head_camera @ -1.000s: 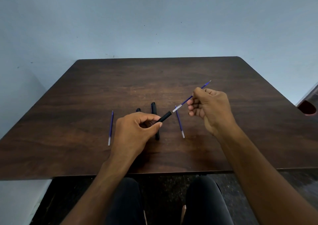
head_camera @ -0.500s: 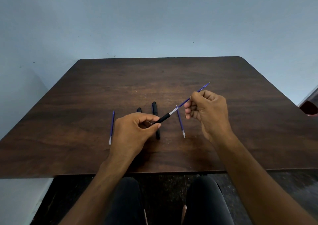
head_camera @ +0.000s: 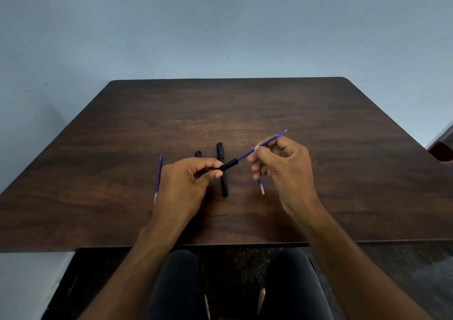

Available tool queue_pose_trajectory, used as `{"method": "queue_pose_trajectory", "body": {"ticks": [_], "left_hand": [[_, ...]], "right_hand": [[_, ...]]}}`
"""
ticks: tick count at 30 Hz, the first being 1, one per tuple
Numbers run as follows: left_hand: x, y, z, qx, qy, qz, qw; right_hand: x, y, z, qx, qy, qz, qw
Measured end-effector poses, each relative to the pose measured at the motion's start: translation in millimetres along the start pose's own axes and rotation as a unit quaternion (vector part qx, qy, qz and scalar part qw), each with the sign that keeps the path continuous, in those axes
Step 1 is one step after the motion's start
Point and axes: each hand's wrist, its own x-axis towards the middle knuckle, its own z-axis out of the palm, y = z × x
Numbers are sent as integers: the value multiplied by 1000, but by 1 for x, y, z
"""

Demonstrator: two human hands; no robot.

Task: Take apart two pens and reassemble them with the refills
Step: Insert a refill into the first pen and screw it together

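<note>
Tabletop (head_camera: 318,128): brown wood, all parts sit mid-width, toward the near edge. Left hand (head_camera: 181,185), grip closed round a black pen barrel (head_camera: 230,165), open end aimed right. Right hand (head_camera: 284,170) pinches a blue refill (head_camera: 266,143), lower end inside the barrel mouth. One black pen (head_camera: 221,170) lies flat just behind the barrel, another black piece (head_camera: 198,153) pokes out past the left hand. Spare refills: one (head_camera: 158,178) left of the left hand, one (head_camera: 261,187) under the right. Step looks like refill insertion, reassembly. Next: push straight along the barrel axis, no bending.
</note>
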Motion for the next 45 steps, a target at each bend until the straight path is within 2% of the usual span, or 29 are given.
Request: {"method": "queue_pose_trajectory", "body": {"ticks": [12,18,23,32,38,42,45], "left_hand": [[5,-6,6,4,3,11,1000],[6,-10,6,-3,12,7,1000],[7,-8,7,2,9,1,1000],[4,-4,4,14,7,9,1000],[0,-15,-4,-26,27,-41,998],[-2,-28,-13,-74,65,-94,991],[-5,-34,-18,-77,91,-99,988]], "right_hand": [[-4,22,13,-76,-13,-6,997],[-4,21,10,-19,-17,15,1000],[-3,15,4,49,29,-2,998],[-2,18,7,28,19,-4,999],[2,4,8,26,17,-6,999],[14,-3,13,-33,26,-30,999],[20,-1,24,-150,-21,-34,988]]}}
